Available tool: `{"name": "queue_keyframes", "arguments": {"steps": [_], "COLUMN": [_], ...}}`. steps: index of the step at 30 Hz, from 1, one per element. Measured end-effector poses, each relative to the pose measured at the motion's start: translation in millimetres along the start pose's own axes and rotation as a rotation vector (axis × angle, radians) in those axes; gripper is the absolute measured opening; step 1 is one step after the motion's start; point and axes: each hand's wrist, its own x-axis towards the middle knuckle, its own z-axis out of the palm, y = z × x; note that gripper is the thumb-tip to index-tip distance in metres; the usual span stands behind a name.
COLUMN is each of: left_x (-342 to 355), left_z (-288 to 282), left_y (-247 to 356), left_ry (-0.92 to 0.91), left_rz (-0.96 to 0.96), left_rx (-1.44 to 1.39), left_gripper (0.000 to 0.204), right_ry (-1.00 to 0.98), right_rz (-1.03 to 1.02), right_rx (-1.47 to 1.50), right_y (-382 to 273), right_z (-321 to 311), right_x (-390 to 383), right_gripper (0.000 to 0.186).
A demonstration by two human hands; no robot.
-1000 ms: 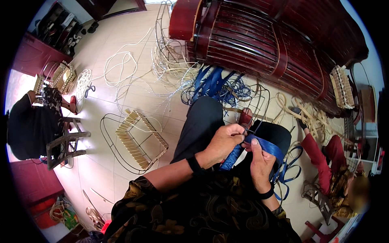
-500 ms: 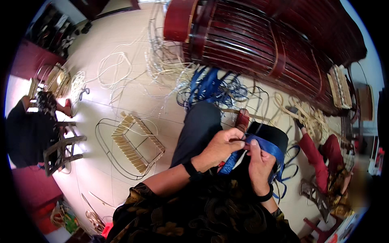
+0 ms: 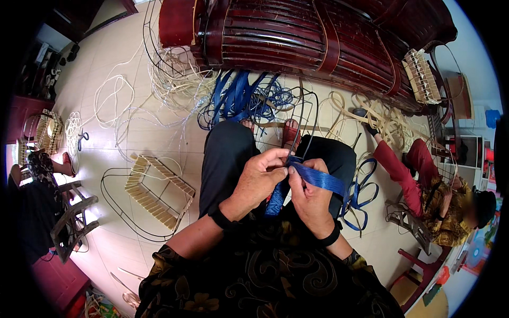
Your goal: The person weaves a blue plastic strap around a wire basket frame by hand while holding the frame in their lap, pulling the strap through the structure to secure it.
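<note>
Strap of blue (image 3: pixel 323 181) lies out in front of the wooden bench (image 3: pixel 275 47), above the seated person's lap; the right hand (image 3: pixel 312 200) pinches it between thumb and fingers; the left hand (image 3: pixel 254 180), also facing the bench, has thumb and forefinger drawn close at a dark wire frame (image 3: pixel 317 106), though whether they clasp it I cannot tell; loose blue strips (image 3: pixel 236 98) heap along the bench's front edge; a cream-wrapped frame (image 3: pixel 184 185) rests on the floor, out from the bench's left end.
</note>
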Motion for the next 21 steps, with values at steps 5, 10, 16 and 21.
{"name": "queue_keyframes", "arguments": {"steps": [5,10,16,21], "left_x": [2,8,12,9], "left_z": [-11,-16,-13,-11], "left_y": [18,24,14,10], "left_ry": [-0.118,-0.225,-0.187,-0.157], "left_rz": [-0.11,-0.144,-0.121,-0.097], "left_rx": [0.018,-0.001,0.059,0.012], "left_gripper": [0.055,0.045,0.03,0.03], "right_ry": [-0.09,-0.142,-0.203,-0.019], "right_rz": [-0.172,-0.085,0.191,0.507], "right_rx": [-0.309,-0.272,0.091,0.698], "right_y": [0,-6,-1,-4], "right_z": [-4,-6,-15,-16], "right_x": [7,10,5,2], "right_gripper": [0.008,0.009,0.014,0.013]}}
